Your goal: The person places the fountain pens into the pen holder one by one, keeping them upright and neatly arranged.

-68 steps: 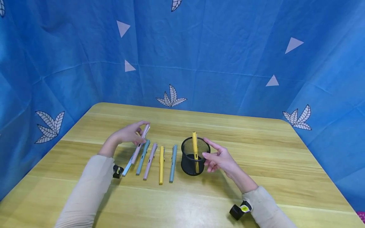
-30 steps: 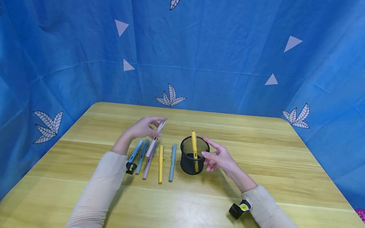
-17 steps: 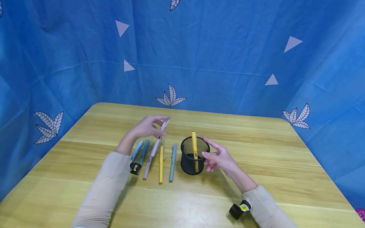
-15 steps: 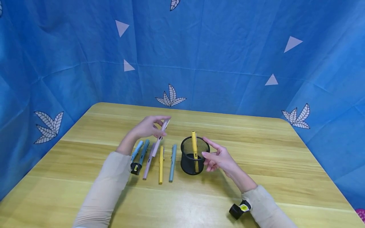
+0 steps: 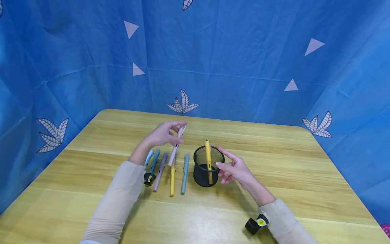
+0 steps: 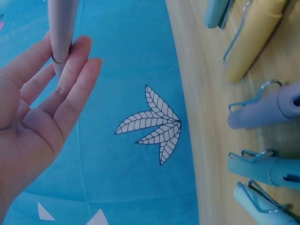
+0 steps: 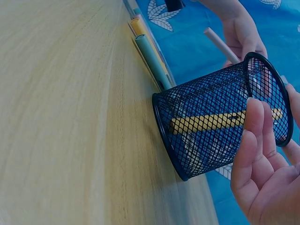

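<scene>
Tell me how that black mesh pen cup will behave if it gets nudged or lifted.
The black mesh pen cup is open wire mesh, so probably light and easy to slide on the smooth wooden table. It holds just one yellow pen leaning above the rim, so a knock might tip it. The right hand touches its side, likely steadying it.
</scene>
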`<action>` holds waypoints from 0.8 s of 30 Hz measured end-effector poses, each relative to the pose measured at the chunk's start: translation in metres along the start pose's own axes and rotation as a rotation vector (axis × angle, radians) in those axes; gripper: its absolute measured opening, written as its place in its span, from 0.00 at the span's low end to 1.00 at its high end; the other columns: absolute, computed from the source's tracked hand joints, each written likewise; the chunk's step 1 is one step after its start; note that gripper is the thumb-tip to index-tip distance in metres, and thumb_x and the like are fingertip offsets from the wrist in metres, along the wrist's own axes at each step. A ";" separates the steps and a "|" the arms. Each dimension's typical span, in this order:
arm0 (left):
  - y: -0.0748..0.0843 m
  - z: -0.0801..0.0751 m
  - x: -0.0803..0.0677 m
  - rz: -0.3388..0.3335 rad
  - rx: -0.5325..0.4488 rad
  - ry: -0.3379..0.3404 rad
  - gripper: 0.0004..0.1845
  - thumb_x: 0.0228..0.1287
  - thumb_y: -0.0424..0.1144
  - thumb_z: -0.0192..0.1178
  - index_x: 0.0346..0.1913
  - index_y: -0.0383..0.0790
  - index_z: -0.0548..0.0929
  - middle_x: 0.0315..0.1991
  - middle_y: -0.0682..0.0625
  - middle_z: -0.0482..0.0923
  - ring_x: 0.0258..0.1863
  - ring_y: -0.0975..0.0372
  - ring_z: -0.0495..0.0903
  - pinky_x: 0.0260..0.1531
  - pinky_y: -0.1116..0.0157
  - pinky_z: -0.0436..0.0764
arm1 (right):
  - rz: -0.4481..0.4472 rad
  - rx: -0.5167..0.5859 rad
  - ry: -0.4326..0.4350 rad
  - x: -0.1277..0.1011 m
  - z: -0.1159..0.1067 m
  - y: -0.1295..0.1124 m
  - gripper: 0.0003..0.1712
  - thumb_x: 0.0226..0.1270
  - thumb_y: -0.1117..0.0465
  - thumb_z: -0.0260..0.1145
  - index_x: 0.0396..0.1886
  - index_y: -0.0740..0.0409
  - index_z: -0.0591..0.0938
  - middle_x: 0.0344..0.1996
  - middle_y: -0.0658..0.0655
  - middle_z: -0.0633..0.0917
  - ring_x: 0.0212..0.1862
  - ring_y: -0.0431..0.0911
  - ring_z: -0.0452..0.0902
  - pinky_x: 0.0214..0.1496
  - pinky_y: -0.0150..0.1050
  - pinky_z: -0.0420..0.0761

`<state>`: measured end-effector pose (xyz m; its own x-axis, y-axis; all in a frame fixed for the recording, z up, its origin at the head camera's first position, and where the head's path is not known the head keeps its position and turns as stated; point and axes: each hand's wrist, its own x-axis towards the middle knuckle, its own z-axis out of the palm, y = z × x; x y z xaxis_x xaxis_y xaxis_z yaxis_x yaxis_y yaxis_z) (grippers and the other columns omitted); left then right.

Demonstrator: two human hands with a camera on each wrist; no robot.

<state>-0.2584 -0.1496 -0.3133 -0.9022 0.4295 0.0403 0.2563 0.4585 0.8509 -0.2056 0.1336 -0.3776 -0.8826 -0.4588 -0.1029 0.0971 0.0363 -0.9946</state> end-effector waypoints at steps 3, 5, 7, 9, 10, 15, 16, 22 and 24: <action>0.003 0.002 0.001 0.009 -0.010 0.013 0.35 0.51 0.28 0.63 0.64 0.43 0.64 0.41 0.38 0.71 0.25 0.56 0.80 0.28 0.62 0.80 | 0.004 0.002 0.004 0.000 0.000 0.000 0.40 0.60 0.60 0.62 0.69 0.50 0.54 0.17 0.57 0.80 0.14 0.43 0.75 0.17 0.34 0.76; 0.004 0.003 0.002 0.013 -0.023 0.028 0.35 0.52 0.28 0.63 0.64 0.44 0.64 0.41 0.39 0.71 0.24 0.56 0.80 0.28 0.62 0.80 | 0.003 0.006 0.002 0.000 0.000 0.000 0.40 0.60 0.61 0.62 0.69 0.51 0.54 0.17 0.58 0.80 0.14 0.43 0.75 0.17 0.33 0.76; 0.006 0.004 0.003 0.018 -0.036 0.043 0.35 0.52 0.28 0.63 0.64 0.45 0.65 0.41 0.40 0.71 0.24 0.55 0.80 0.28 0.62 0.80 | 0.001 0.011 0.002 0.000 0.000 0.001 0.40 0.60 0.61 0.62 0.69 0.51 0.54 0.17 0.58 0.80 0.14 0.43 0.75 0.17 0.33 0.76; 0.007 0.005 0.004 0.021 -0.046 0.056 0.35 0.52 0.29 0.63 0.64 0.46 0.64 0.41 0.40 0.72 0.24 0.55 0.81 0.28 0.62 0.80 | 0.001 0.018 0.000 0.001 0.000 0.001 0.40 0.60 0.61 0.62 0.69 0.51 0.54 0.17 0.59 0.80 0.14 0.43 0.75 0.17 0.33 0.75; 0.007 0.006 0.004 0.020 -0.049 0.062 0.35 0.52 0.29 0.63 0.64 0.46 0.64 0.41 0.40 0.72 0.24 0.55 0.81 0.28 0.62 0.80 | 0.002 0.020 0.002 0.001 0.000 0.001 0.40 0.60 0.61 0.62 0.69 0.50 0.54 0.17 0.58 0.80 0.14 0.43 0.75 0.17 0.33 0.75; 0.011 0.008 0.005 0.017 -0.069 0.081 0.36 0.52 0.28 0.63 0.65 0.47 0.64 0.42 0.40 0.71 0.24 0.55 0.81 0.29 0.62 0.80 | 0.009 0.017 0.009 0.001 0.000 0.000 0.40 0.60 0.60 0.62 0.69 0.48 0.55 0.17 0.57 0.80 0.14 0.43 0.76 0.17 0.33 0.76; 0.011 0.009 0.006 0.017 -0.078 0.085 0.36 0.52 0.28 0.63 0.65 0.48 0.64 0.43 0.40 0.71 0.25 0.55 0.81 0.29 0.61 0.80 | 0.011 0.015 0.011 0.001 0.000 0.000 0.40 0.60 0.60 0.63 0.69 0.47 0.55 0.17 0.57 0.80 0.14 0.43 0.76 0.17 0.34 0.76; 0.016 0.012 0.009 0.054 -0.102 0.114 0.37 0.51 0.28 0.64 0.65 0.49 0.63 0.44 0.41 0.71 0.24 0.55 0.81 0.30 0.61 0.80 | 0.009 0.013 0.008 0.001 0.000 0.000 0.40 0.60 0.60 0.62 0.69 0.48 0.55 0.17 0.57 0.80 0.14 0.43 0.76 0.17 0.34 0.76; 0.017 0.013 0.010 0.067 -0.104 0.125 0.37 0.52 0.28 0.64 0.65 0.50 0.63 0.43 0.41 0.71 0.24 0.55 0.81 0.30 0.62 0.80 | 0.008 0.016 0.004 0.001 0.000 0.000 0.40 0.60 0.60 0.62 0.69 0.49 0.54 0.17 0.57 0.80 0.14 0.43 0.76 0.17 0.34 0.76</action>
<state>-0.2584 -0.1274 -0.3055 -0.9221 0.3533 0.1576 0.2856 0.3468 0.8934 -0.2063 0.1337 -0.3775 -0.8834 -0.4554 -0.1111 0.1116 0.0258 -0.9934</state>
